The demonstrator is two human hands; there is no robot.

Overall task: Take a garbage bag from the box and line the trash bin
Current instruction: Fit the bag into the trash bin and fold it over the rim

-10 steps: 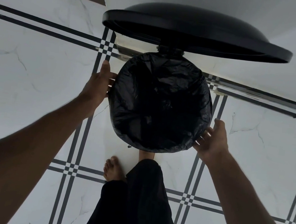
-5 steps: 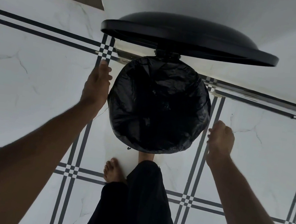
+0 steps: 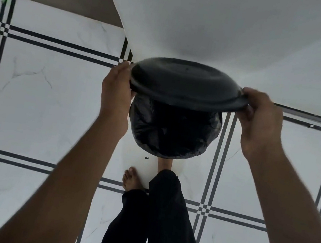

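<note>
Head view: the trash bin [image 3: 168,152] stands on the floor [image 3: 38,102] at the wall, already lined with the thin, soft, crinkly bag [image 3: 175,128]. Left hand [image 3: 116,91] and right hand [image 3: 260,120] each have a closed grip on an edge of the stiff, light-looking lid [image 3: 186,83].

One trash bin [image 3: 170,144] lined with one black garbage bag [image 3: 167,128], one round lid [image 3: 188,83] above it, two hands, left [image 3: 116,91] and right [image 3: 260,120], at the lid's rim, and two feet below the bin.
</note>
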